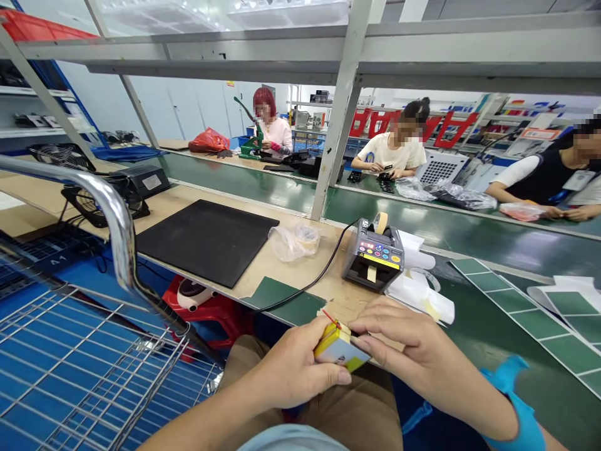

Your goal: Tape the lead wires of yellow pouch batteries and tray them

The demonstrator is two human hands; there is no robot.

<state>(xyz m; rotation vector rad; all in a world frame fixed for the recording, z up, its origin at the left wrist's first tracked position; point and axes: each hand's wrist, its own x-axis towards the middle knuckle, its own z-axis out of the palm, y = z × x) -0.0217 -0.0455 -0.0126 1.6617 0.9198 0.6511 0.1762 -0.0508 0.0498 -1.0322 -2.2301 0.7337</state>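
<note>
From far off, through my head camera, I see a small yellow and blue pack (342, 357) between my two hands, above the lap. A red wire (331, 318) sticks up from its top. My left hand (303, 360) is closed around the pack, with the thumb on the near side. My right hand (404, 335) is partly curled, its thumb and fingers close together at the pack's right end. I can't tell if they pinch it. A blue band (516, 401) goes round my right wrist.

Just past my hands, on the counter (253, 275), is a tape machine (375, 254) with lit buttons. White papers (417, 291) lie just beside it. Farther out and left of my hands are a clear plastic bag (295, 241) and a big flat black mat (211, 238). Right of my hands lies a long strip with green blocks (519, 313). Well past my hands, three other people sit working.
</note>
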